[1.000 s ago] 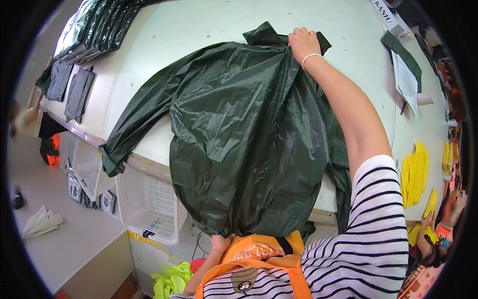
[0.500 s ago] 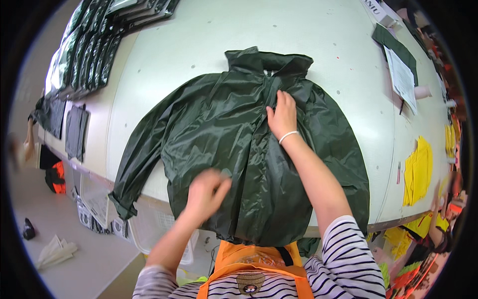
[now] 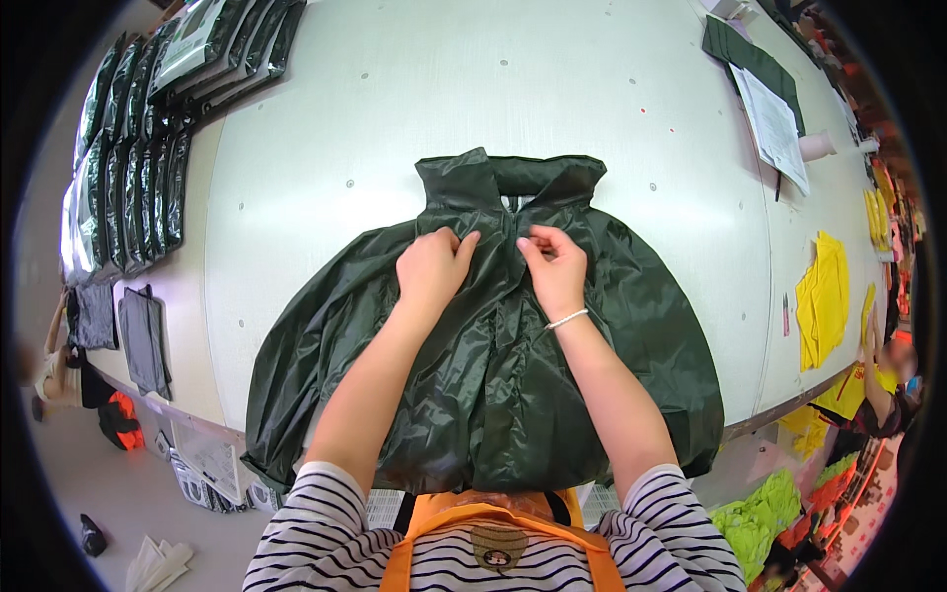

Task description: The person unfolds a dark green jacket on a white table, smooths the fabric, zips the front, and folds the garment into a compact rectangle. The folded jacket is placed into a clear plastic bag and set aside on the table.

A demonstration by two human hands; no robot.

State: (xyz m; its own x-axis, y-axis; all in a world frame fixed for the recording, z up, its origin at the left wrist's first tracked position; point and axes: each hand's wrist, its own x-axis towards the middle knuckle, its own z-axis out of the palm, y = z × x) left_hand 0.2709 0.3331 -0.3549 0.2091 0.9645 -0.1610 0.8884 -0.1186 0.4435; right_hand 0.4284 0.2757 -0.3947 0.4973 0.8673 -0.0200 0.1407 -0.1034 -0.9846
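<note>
Head view, near to far. Closest in: striped sleeves and an orange apron bib [image 3: 493, 538] at the lower edge, both forearms running up from there.

Dark green rain jacket [image 3: 493, 335] lies front-up and spread flat on the white bench [image 3: 326, 128], hem hanging over the near edge toward the person, sleeves fanned out to both sides, collar pointing away.

Left hand [image 3: 431, 268] rests on the jacket's chest just left of the front opening — fingers curled, pinching the fabric edge there. Right hand [image 3: 554, 268] sits just right of the opening, fingertips bent down and nipping the opposite edge; thin white bracelet [image 3: 566, 319] on that wrist. The two hands are near each other, apart by the placket between them, both just below the collar [image 3: 508, 176], which stands open.

Further out on the bench: rows of bagged dark garments [image 3: 128, 178] along the far left edge, a clipboard with paper [image 3: 772, 123] and a folded green piece [image 3: 742, 51] at far right. Yellow fabric pieces [image 3: 824, 301] lie on the right side. Below the left edge, grey flat pieces [image 3: 143, 335] hang near the floor.
</note>
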